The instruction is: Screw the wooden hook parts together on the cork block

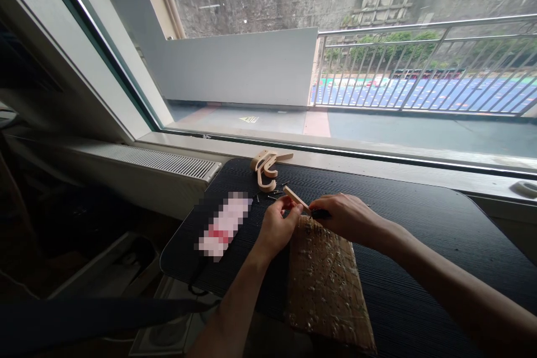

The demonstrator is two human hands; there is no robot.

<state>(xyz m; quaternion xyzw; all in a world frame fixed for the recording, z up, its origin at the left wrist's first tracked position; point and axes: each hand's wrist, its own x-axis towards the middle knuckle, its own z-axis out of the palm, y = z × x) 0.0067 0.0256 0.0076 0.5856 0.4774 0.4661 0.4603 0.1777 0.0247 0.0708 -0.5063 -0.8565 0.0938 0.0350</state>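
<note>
My left hand (277, 226) pinches a small pale wooden strip (296, 199) near the middle of the black table. Against the strip's near end, my right hand (346, 215) grips a tool with a dark handle (321, 214); its tip is too small to make out. Both hands are over the far end of a worn brown board (329, 285), its surface pitted and scratched. Just beyond the left hand lie several small dark metal pieces, perhaps screws or nails (272, 197). Behind them rest curved, hook-shaped wooden pieces (265, 170).
A blurred-out pink and white item (226, 226) lies on the left of the black table (419, 224). The table's far edge meets a window sill (364, 162). A slotted white cover (168, 162) runs along the left, with a railing outside the glass.
</note>
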